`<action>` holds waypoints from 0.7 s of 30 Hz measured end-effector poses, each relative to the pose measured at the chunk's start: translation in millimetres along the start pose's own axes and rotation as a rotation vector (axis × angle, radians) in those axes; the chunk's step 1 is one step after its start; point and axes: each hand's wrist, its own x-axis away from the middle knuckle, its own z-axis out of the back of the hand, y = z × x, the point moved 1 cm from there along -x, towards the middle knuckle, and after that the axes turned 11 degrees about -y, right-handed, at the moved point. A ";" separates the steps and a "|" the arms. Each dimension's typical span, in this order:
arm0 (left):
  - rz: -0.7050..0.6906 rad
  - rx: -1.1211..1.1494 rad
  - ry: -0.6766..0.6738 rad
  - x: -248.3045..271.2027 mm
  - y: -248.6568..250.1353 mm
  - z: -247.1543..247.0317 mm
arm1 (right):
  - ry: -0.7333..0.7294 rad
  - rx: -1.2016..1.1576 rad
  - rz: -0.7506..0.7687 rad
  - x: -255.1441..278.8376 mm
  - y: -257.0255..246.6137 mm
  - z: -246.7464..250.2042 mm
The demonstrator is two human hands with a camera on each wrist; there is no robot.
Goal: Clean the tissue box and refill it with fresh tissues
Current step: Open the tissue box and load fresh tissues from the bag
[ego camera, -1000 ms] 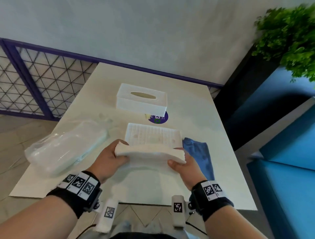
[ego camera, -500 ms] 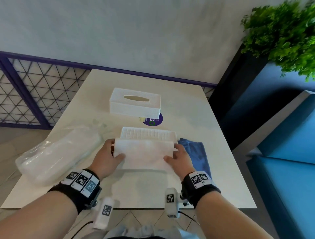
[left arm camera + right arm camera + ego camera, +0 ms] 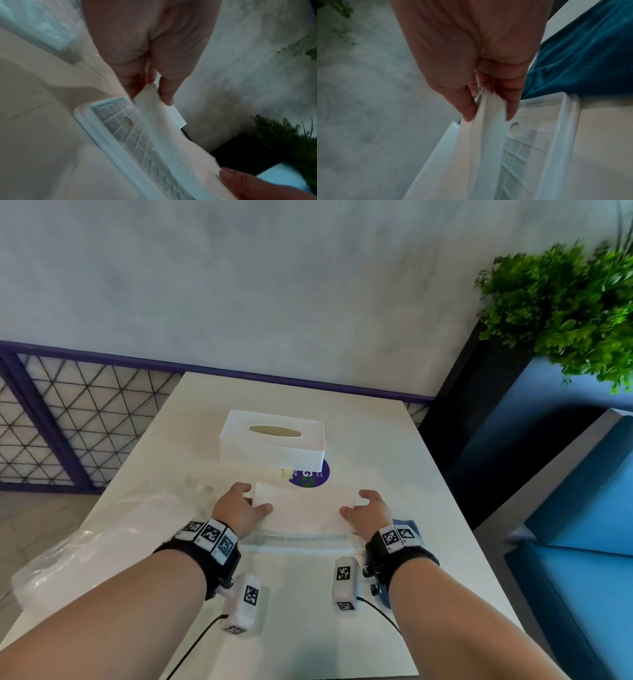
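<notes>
Both hands hold a white stack of tissues (image 3: 305, 508) by its ends, low over the white gridded base tray (image 3: 301, 541). My left hand (image 3: 255, 498) pinches the left end between thumb and fingers (image 3: 167, 98). My right hand (image 3: 356, 503) pinches the right end, with the fingertips (image 3: 467, 115) on either side of it. Under the stack, the tray's grid (image 3: 120, 135) and its rim (image 3: 570, 115) show; whether the stack touches the tray is unclear. The white tissue box cover (image 3: 272, 440) with an oval slot stands just beyond, upright on the table.
A clear plastic tissue wrapper (image 3: 85, 542) lies at the table's left. A blue cloth (image 3: 407, 523) lies right of the tray, beside my right wrist. A purple sticker (image 3: 310, 475) sits by the cover. A wall, railing and a green plant (image 3: 565, 309) surround the table.
The hands carried the tissue stack forward from the near table edge and lowered it over the base tray. The cover, the wrapper and the cloth did not move.
</notes>
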 end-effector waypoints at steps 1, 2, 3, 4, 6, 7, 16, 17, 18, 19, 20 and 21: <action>0.016 -0.058 -0.002 0.3 -0.6 1.5 | -0.002 0.045 -0.021 0.2 -1.0 0.5; 0.001 -0.086 0.013 1.9 0.4 3.7 | -0.001 0.059 -0.034 2.1 -2.0 2.0; -0.038 -0.091 0.037 5.6 1.6 7.0 | -0.003 0.064 -0.034 4.5 -3.4 3.0; -0.097 -0.085 0.074 11.0 2.6 12.1 | -0.008 0.068 -0.015 7.4 -6.1 3.2; -0.230 -0.064 0.200 24.8 1.9 30.0 | -0.018 0.081 0.055 13.8 -19.3 -1.1; -0.291 -0.060 0.278 33.7 -1.6 40.9 | -0.017 0.089 0.099 17.9 -27.5 -6.1; 0.188 -0.597 0.302 95.2 -94.2 123.8 | -0.320 0.326 0.490 49.0 -137.7 -132.9; 0.217 -0.635 0.247 96.9 -105.0 127.8 | -0.348 0.337 0.512 52.2 -147.2 -147.9; 0.246 -0.666 0.197 98.9 -114.9 130.0 | -0.368 0.337 0.526 54.4 -155.0 -161.6; 0.270 -0.691 0.152 101.5 -123.1 129.5 | -0.384 0.343 0.534 55.7 -162.4 -173.2; 0.286 -0.710 0.108 104.0 -130.2 128.0 | -0.404 0.362 0.532 55.9 -168.8 -183.2; 0.295 -0.716 0.069 106.6 -136.4 124.6 | -0.433 0.390 0.526 54.3 -174.6 -192.4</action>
